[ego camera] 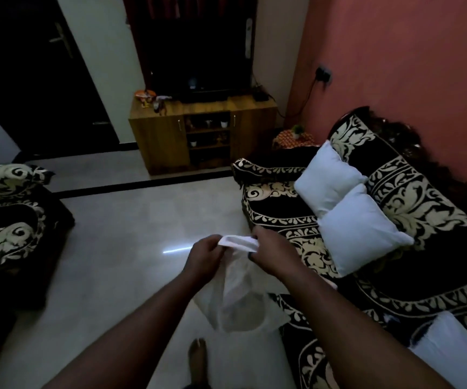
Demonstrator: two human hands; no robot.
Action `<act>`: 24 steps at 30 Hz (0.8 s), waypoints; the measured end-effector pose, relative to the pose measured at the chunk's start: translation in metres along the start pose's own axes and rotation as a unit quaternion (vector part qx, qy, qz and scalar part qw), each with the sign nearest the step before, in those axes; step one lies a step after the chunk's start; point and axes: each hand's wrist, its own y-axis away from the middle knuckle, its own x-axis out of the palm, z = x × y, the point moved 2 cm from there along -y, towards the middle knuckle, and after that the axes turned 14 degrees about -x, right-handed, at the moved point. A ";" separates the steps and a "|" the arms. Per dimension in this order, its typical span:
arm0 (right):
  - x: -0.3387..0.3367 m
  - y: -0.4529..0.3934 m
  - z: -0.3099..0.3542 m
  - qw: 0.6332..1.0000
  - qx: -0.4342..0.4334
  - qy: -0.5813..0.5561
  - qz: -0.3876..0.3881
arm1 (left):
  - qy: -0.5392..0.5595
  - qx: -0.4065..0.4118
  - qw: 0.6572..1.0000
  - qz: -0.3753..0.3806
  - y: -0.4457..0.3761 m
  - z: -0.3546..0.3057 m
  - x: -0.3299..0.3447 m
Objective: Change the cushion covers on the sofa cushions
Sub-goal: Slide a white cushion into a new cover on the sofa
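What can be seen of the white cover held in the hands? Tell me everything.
The white cover is thin, limp fabric, slightly see-through as it looks. Its top edge is bunched and stretched between the left hand and the right hand, both pinching it. The rest hangs slack below them over the pale floor, in loose folds, wider toward its bottom. It hangs just in front of the patterned sofa; whether it touches the sofa cannot be told. Nothing appears to be inside it.

2 bare forearms without sleeves, both hands (235, 255) without rings or gloves, and 1 bare foot (197, 357).
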 end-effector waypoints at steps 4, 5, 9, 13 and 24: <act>-0.004 -0.038 -0.044 0.979 0.067 0.187 -0.053 | 0.065 0.032 0.996 0.047 -0.068 -0.025 -0.010; -0.003 -0.046 -0.052 0.970 0.077 0.219 -0.074 | 0.086 0.026 0.994 0.056 -0.081 -0.030 -0.012; -0.004 -0.079 -0.075 0.941 0.120 0.277 -0.151 | 0.109 0.025 0.988 0.102 -0.144 -0.049 -0.023; 0.003 -0.100 -0.109 0.943 0.188 0.259 -0.087 | 0.080 0.044 0.988 0.122 -0.209 -0.066 -0.041; -0.014 -0.203 -0.221 0.810 0.403 -0.372 -0.209 | -0.068 -0.085 0.993 0.053 -0.405 -0.066 -0.027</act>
